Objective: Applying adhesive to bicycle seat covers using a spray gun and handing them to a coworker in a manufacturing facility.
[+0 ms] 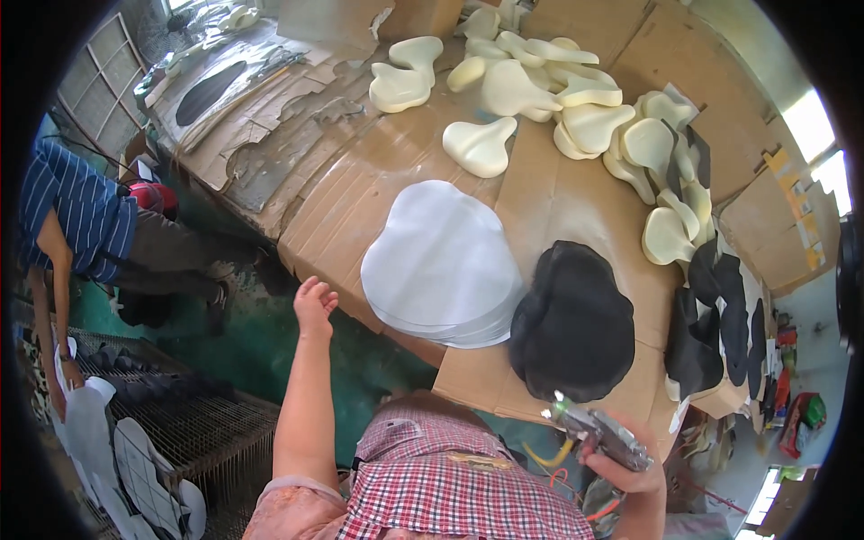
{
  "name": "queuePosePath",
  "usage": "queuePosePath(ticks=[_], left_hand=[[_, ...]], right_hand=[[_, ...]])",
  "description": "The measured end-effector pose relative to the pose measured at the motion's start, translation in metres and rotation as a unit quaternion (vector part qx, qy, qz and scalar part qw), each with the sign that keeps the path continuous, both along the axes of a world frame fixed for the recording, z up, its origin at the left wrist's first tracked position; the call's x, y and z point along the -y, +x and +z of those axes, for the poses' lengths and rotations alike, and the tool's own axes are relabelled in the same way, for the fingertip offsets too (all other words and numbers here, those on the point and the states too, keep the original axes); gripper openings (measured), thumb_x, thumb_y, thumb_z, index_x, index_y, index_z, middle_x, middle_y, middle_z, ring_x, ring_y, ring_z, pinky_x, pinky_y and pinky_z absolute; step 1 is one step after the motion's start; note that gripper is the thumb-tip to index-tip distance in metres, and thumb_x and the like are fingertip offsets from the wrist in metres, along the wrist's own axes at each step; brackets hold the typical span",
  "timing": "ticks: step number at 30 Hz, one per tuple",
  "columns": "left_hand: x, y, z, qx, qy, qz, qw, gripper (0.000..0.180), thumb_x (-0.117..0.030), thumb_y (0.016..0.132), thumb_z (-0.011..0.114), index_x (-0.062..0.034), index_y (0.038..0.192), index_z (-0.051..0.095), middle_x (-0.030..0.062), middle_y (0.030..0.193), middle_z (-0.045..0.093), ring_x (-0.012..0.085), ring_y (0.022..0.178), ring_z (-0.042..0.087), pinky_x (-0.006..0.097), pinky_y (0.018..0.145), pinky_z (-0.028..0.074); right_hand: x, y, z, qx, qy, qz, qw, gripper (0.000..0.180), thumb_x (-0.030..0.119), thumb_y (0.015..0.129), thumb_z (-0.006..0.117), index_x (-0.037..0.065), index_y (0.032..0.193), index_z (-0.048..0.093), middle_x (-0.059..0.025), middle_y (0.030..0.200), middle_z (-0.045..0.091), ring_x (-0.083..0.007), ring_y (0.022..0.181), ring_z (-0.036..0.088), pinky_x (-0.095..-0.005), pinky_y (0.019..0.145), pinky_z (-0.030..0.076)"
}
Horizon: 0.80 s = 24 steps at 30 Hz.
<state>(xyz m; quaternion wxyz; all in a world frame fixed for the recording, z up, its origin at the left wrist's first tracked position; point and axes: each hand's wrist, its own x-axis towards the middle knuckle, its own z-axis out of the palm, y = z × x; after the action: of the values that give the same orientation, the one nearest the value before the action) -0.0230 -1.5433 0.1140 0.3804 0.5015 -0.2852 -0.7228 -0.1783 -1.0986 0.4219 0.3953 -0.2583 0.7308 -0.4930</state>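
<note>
My right hand (621, 463) grips a metal spray gun (603, 434) by the table's near edge, its nozzle close to a black piece. A yellow hose (549, 457) shows beside the gun. That stack of black saddle-shaped sheets (576, 328) lies on the cardboard. To its left rests a pile of white saddle-shaped sheets (439, 256). My left hand (316, 307) is raised off the table's left edge, loosely curled with fingers apart and nothing in it.
Cream foam bicycle saddle pads (522, 90) are heaped along the back and right of the cardboard-covered table (346, 193). More black pieces (697, 342) hang over a box at the right. At the left, a person (85, 211) stands by a wire rack (216, 423).
</note>
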Motion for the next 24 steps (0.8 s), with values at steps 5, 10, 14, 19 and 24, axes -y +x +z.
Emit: queuePosePath(ticks=[5,10,14,19,24], left_hand=[[-0.018,-0.034,-0.032,0.162,-0.058,-0.121,0.978,0.039,-0.001,0.077,0.058,0.001,0.116,0.053,0.0079,0.088,0.059,0.0127,0.058,0.056,0.025,0.047,0.045],[-0.016,-0.062,-0.036,0.419,-0.241,-0.275,0.831,0.044,-0.014,0.074,0.06,-0.0084,0.118,0.057,0.013,0.104,0.062,0.0312,0.092,0.061,0.04,0.084,0.048],[-0.018,-0.067,-0.042,0.508,-0.304,-0.267,0.761,0.04,-0.015,0.076,0.063,-0.0097,0.115,0.058,0.0136,0.109,0.059,0.0311,0.099,0.058,0.041,0.087,0.047],[-0.03,-0.079,-0.027,0.532,-0.311,-0.263,0.742,0.032,-0.014,0.077,0.066,-0.0096,0.108,0.06,0.0132,0.109,0.057,0.0316,0.103,0.057,0.041,0.088,0.046],[-0.032,-0.081,-0.017,0.535,-0.287,-0.253,0.754,0.021,-0.013,0.076,0.066,-0.0074,0.097,0.064,0.0123,0.104,0.059,0.032,0.1,0.058,0.041,0.086,0.047]], right_hand=[[0.026,-0.01,-0.016,-0.033,-0.093,-0.113,0.989,0.06,-0.009,0.075,0.064,-0.004,0.131,0.042,-0.0093,0.095,0.059,-0.0134,0.081,0.058,-0.0269,0.074,0.05],[0.031,-0.028,0.005,-0.054,-0.127,-0.087,0.987,0.062,-0.005,0.074,0.066,-0.004,0.131,0.042,-0.0093,0.094,0.06,-0.0127,0.081,0.058,-0.0262,0.072,0.05],[0.013,-0.032,0.006,-0.088,-0.043,-0.023,0.995,0.057,-0.003,0.073,0.067,-0.003,0.127,0.048,-0.0093,0.085,0.062,-0.0133,0.076,0.06,-0.0254,0.069,0.048],[0.004,-0.029,0.019,-0.127,0.064,0.078,0.987,0.052,-0.001,0.074,0.067,-0.002,0.123,0.051,-0.0061,0.083,0.061,-0.0102,0.074,0.058,-0.0248,0.066,0.047],[0.025,-0.04,0.007,-0.104,-0.071,-0.074,0.989,0.057,-0.005,0.075,0.064,-0.002,0.129,0.045,-0.0093,0.093,0.06,-0.0107,0.081,0.056,-0.0234,0.069,0.047]])
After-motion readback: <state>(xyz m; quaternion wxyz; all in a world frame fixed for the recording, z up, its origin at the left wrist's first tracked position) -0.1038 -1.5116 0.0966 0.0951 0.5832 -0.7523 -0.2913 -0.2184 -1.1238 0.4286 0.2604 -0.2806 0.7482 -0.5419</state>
